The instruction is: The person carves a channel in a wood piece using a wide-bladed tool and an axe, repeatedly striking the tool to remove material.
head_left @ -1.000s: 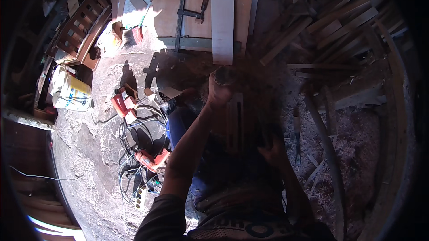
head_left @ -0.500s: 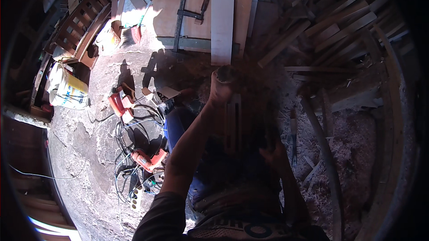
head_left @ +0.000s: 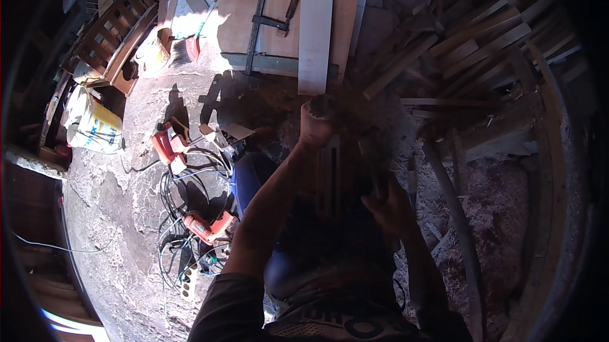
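Note:
My left hand (head_left: 315,129) is closed around a dark, round-topped piece (head_left: 322,106), just below the near end of a pale board (head_left: 315,37). Its exact kind is hard to make out in the shade. Between my forearms, a narrow slotted wooden piece (head_left: 328,177) runs from below that hand toward my lap. My right hand (head_left: 391,213), to the right of it, is closed on a long, slim dark tool (head_left: 368,158) that points up and away. Shadow hides what kind of tool it is.
On the left floor lie two red power tools (head_left: 166,145) (head_left: 206,226) among tangled cables and a power strip (head_left: 188,283). Beyond stand a white bucket (head_left: 95,123) and slatted wood. A clamp (head_left: 279,23) rests on a panel ahead. Stacked timber (head_left: 482,31) fills the far right.
My right hand has risen slightly beside my lap and now shows the long dark tool in its grip. My left hand stays almost in place; the whole view has shifted a little.

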{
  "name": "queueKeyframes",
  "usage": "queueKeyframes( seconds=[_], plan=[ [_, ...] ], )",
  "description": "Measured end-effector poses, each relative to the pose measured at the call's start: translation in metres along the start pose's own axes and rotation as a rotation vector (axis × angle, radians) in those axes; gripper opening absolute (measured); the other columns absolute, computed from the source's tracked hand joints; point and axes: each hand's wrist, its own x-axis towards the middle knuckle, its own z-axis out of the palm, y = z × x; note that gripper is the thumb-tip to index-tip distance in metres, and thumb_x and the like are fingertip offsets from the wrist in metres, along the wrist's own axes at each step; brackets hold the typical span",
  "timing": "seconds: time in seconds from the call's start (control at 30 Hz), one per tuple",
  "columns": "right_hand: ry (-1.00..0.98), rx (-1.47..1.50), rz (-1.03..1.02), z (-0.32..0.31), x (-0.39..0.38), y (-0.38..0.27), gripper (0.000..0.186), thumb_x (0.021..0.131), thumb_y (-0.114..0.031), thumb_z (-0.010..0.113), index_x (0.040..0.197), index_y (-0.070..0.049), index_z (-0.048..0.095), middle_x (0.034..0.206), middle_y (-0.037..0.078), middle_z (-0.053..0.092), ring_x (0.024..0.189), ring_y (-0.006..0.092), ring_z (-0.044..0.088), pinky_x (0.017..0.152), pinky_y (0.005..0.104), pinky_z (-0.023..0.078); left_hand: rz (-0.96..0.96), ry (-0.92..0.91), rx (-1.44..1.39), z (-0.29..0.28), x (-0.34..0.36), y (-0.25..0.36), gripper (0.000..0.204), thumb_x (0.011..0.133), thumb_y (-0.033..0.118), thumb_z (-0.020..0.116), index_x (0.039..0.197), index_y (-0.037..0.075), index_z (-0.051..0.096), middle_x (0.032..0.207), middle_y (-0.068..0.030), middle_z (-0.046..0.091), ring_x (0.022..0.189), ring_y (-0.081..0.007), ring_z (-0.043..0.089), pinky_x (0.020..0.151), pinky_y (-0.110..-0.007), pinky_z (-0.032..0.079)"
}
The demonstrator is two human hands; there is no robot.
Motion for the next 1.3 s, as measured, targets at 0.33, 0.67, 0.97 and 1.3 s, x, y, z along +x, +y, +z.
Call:
queueKeyframes(
  seconds=[0.33,0.67,0.97,1.3],
  plan=[
    [0.229,0.093,-0.372,-0.073,0.074,-0.116,0.060,0.089,-0.009,0.073,0.140,0.003,0.042,0.115,0.022,0.065,0.099,0.0347,0.070,0.088,0.0391,0.055,-0.054,-0.079,-0.233,0.000,0.000,0.010,0.022,0.079,0.006,0.077,0.100,0.002,0.072,0.096,-0.0036,0.075,0.089,-0.0107,0.069,0.078,-0.030,0.056],
    [0.023,-0.454,-0.383,-0.046,0.095,-0.095,0.060,0.090,-0.011,0.069,0.142,-0.001,0.041,0.112,0.025,0.066,0.097,0.0403,0.069,0.082,0.0423,0.056,0.180,-0.018,-0.139,0.005,-0.001,-0.007,0.029,0.078,0.007,0.076,0.106,0.001,0.070,0.098,-0.0049,0.075,0.090,-0.0129,0.069,0.080,-0.030,0.056],
    [0.172,-0.165,-0.404,-0.063,0.101,-0.119,0.057,0.090,-0.010,0.069,0.141,-0.003,0.043,0.115,0.024,0.065,0.099,0.0398,0.069,0.083,0.0434,0.056,0.040,-0.032,-0.164,-0.007,-0.002,-0.002,0.027,0.075,0.003,0.074,0.102,0.001,0.072,0.096,-0.0047,0.075,0.088,-0.0136,0.070,0.079,-0.032,0.057],
    [-0.090,-0.542,-0.222,-0.023,0.086,-0.078,0.058,0.086,-0.005,0.065,0.139,-0.002,0.043,0.105,0.026,0.064,0.094,0.0447,0.065,0.085,0.0484,0.053,0.361,-0.144,0.125,-0.010,-0.003,-0.016,0.024,0.076,0.003,0.071,0.100,0.002,0.072,0.096,-0.0050,0.075,0.087,-0.0163,0.070,0.079,-0.032,0.056]
  ],
)
